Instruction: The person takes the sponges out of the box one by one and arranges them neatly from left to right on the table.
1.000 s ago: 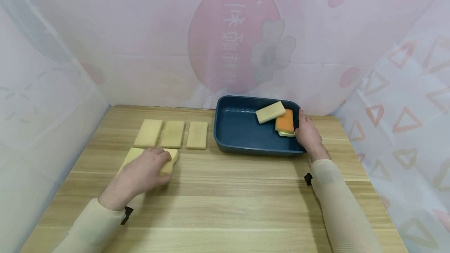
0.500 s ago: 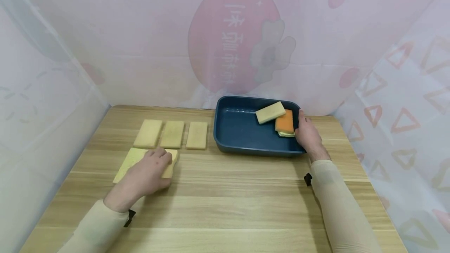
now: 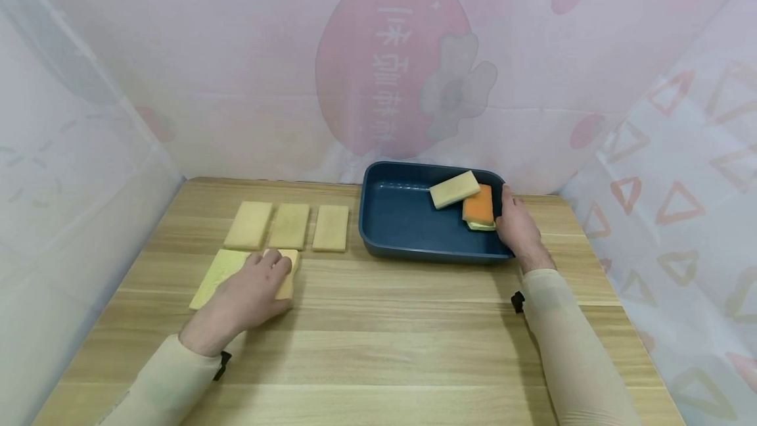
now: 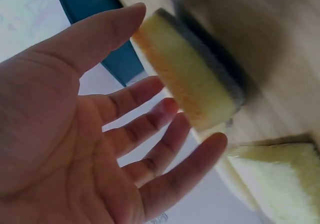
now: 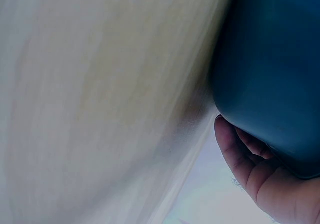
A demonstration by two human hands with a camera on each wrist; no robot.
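Soft, even light fills the head view, diffused through the pale curtain (image 3: 378,51); shadows under the arms on the surface (image 3: 378,321) are faint. The head view is sharp, with slight bending at the edges. Both wrist views are dimmer and blurred: the sponge (image 4: 190,74) smears with motion, and the tray (image 5: 270,74) is close and out of focus.

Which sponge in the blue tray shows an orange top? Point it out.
The orange sponge by the right hand, at the tray's right end; the pale sponge overlapping it is cream-coloured.
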